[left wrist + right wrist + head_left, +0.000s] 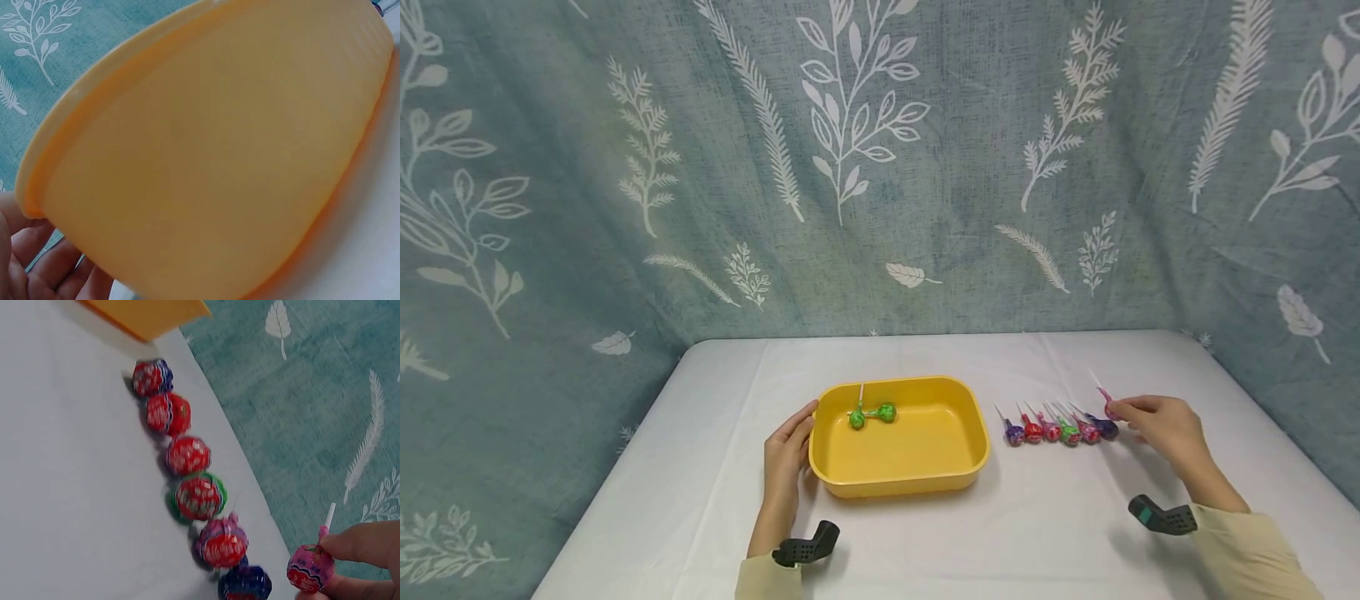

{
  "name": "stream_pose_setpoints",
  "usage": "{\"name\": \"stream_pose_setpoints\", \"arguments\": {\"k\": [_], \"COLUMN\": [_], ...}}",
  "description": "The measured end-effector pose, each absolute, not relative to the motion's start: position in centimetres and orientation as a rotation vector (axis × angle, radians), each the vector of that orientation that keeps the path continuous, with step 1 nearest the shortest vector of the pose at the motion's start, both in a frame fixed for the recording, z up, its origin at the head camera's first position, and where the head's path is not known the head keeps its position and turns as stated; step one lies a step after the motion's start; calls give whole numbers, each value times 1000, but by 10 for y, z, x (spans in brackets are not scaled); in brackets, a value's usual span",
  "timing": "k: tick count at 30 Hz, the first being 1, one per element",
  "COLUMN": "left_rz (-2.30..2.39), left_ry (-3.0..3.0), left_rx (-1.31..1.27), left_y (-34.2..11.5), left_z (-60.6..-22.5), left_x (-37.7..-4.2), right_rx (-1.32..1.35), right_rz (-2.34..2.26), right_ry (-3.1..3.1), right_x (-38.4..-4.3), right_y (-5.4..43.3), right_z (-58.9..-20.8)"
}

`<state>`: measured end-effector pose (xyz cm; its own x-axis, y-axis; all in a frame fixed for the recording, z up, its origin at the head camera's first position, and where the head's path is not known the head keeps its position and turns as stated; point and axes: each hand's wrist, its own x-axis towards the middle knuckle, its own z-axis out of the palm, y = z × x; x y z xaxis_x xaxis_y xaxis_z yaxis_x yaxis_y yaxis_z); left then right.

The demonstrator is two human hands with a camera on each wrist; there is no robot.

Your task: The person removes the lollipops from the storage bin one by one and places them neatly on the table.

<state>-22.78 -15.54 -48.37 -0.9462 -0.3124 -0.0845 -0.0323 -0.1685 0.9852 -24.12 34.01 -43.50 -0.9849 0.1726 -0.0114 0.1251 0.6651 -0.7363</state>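
My right hand (1167,423) pinches a pink-wrapped lollipop (310,567) between thumb and fingers, its white stick pointing up. It is just above the right end of a row of wrapped lollipops. The row runs from a purple one (1014,434) through red, pink and green (1070,435) to a dark blue one (1106,429). My left hand (786,460) touches the left side of a yellow tray (898,486), its fingers against the outer wall and rim. Inside the tray lie two green lollipops, one (857,419) with its stick upward and another (887,412) beside it.
A white cloth covers the table (700,500). Behind it hangs a green-blue curtain (955,275) with white leaf prints. Each wrist carries a dark camera mount, one on the left (807,545) and one on the right (1162,517).
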Motion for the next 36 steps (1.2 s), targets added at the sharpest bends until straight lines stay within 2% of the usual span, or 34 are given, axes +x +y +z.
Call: {"name": "stream_pose_setpoints", "arguments": {"k": [13, 24, 36], "left_rz": [-2232, -2223, -2224], "left_ry": [-1902, -1901, -1902], "left_rx": [401, 392, 389], "left_y": [-153, -154, -155], "left_z": [-482, -481, -482], "left_x": [-228, -226, -226], "right_rx": [-393, -462, -402], "right_rz": [990, 944, 879], "right_ry": [-2872, -2905, -2938], "right_x": [-239, -243, -241], "right_y": [361, 353, 355], "right_z": [-449, -454, -453]}}
